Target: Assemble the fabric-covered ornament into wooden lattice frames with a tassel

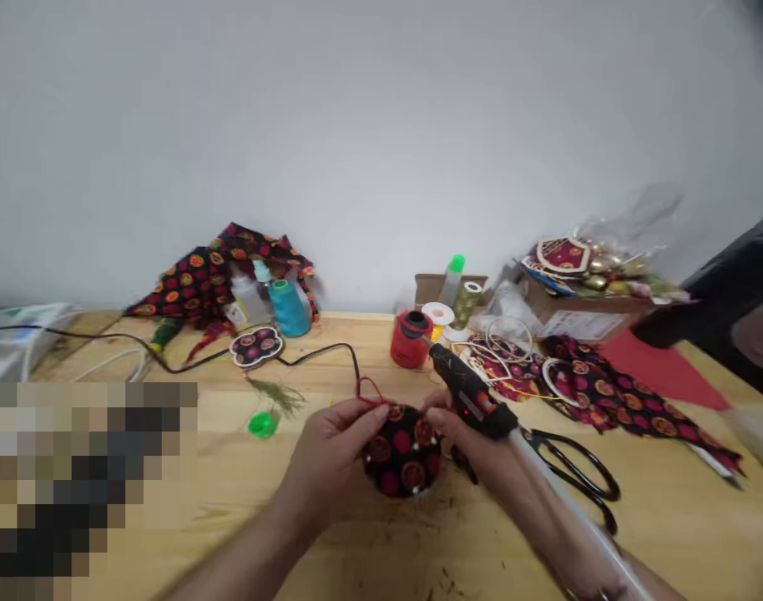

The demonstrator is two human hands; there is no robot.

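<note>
A round, dark fabric-covered disc (399, 451) with red and orange motifs and small white dots is in front of me. My left hand (335, 438) pinches its upper left edge between thumb and fingers. A red cord loop (370, 386) rises beside those fingertips. My right hand (475, 438) is closed around a black glue gun (472, 388), its handle mostly hidden by the palm. The thumb and a finger of that hand also touch the disc's upper right edge. From the gun's back, a long translucent glue stick (569, 501) extends over my right forearm.
Black-handled scissors (585, 472) lie right of my right hand. Behind stand a red thread spool (410, 340) and a blue thread cone (290, 309). A flower-shaped fabric piece (256, 345), a green cap (263, 425) and a black cable (322, 348) are leftward. Patterned cloth (619, 392) lies right.
</note>
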